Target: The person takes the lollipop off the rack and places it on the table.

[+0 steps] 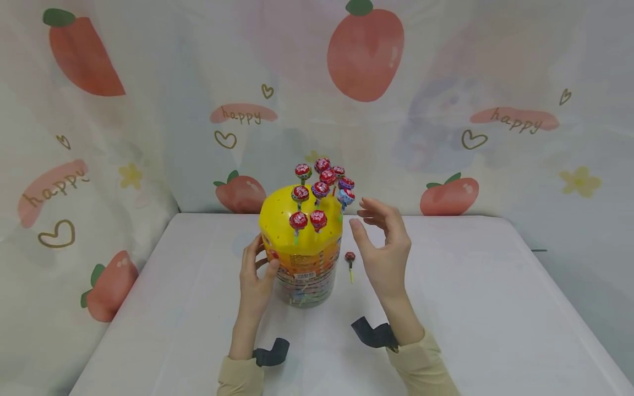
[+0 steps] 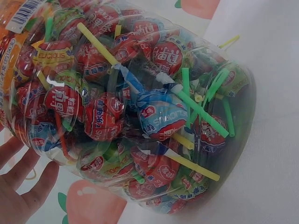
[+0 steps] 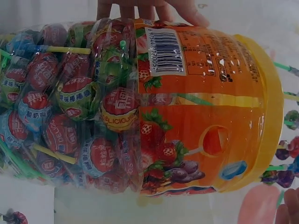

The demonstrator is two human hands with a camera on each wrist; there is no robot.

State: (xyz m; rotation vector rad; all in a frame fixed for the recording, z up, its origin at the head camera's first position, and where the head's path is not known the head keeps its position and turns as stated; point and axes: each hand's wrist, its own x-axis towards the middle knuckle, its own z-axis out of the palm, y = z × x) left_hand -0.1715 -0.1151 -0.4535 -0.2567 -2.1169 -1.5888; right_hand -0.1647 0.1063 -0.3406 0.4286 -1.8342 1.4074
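Left hand (image 1: pixel 256 278): at the jar's 8 o'clock, thumb and fingers gripping its side. Right hand (image 1: pixel 386 261): at 3 o'clock, apart from the jar, thumb and fingers separated. Loose lollipop (image 1: pixel 350 256): on the tabletop (image 1: pixel 470 302), between jar and right hand. Jar (image 1: pixel 304 286): stands between both hands; its orange label (image 3: pixel 205 114) carries a barcode (image 3: pixel 166 51), and a blue wrapper (image 2: pixel 163 114) inside reads "DELICIOUS". Yellow lid (image 1: pixel 278 220): bears red-topped lollipops (image 1: pixel 320 190), sticks downward. Backdrop (image 1: pixel 515 119), 12 o'clock: printed "happy".
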